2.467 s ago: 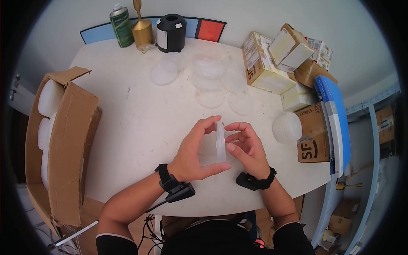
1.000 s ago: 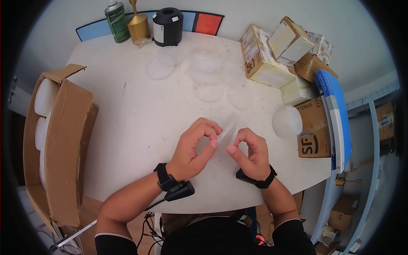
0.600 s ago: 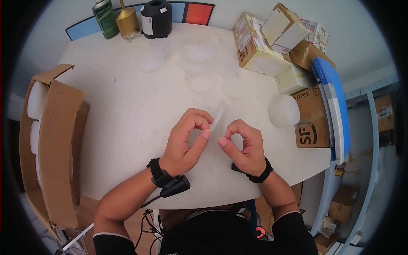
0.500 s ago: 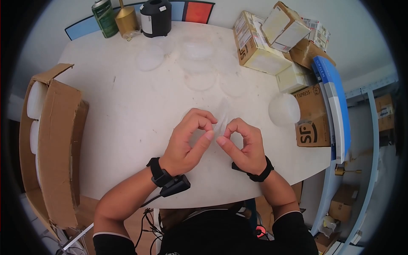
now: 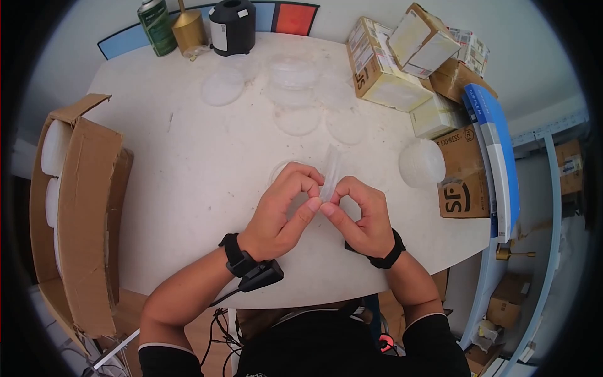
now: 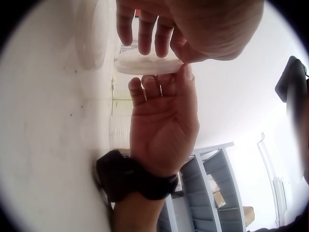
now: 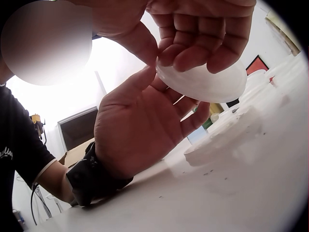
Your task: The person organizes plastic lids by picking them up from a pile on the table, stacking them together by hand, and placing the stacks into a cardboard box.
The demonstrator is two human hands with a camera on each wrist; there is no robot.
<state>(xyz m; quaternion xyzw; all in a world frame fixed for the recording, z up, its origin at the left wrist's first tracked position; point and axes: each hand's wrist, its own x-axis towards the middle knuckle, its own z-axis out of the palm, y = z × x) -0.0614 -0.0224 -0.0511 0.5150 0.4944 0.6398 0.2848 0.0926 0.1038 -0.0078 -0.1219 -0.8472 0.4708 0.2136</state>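
A round, translucent plastic lid (image 5: 331, 168) stands on edge between my two hands above the table, seen nearly edge-on in the head view. My left hand (image 5: 279, 210) pinches its near rim with thumb and forefinger. On the other side, my right hand (image 5: 364, 217) pinches the same edge, the two thumb tips nearly meeting. In the right wrist view the lid (image 7: 207, 84) shows its pale face, with the other fingers curled loosely around it. Partly hidden behind my left hand, another clear disc (image 5: 276, 171) lies on the table.
Several clear discs (image 5: 224, 89) lie toward the back of the white table (image 5: 188, 239). A stack of round translucent containers (image 5: 421, 163) stands right, beside cardboard boxes (image 5: 392, 72) and a blue file (image 5: 496, 151). An open carton (image 5: 94, 220) of round containers stands left.
My left hand has gone from spanning the disc to pinching its rim. The right hand has also come to pinch it. Two spread translucent layers have closed together, and both hands have drawn nearer.
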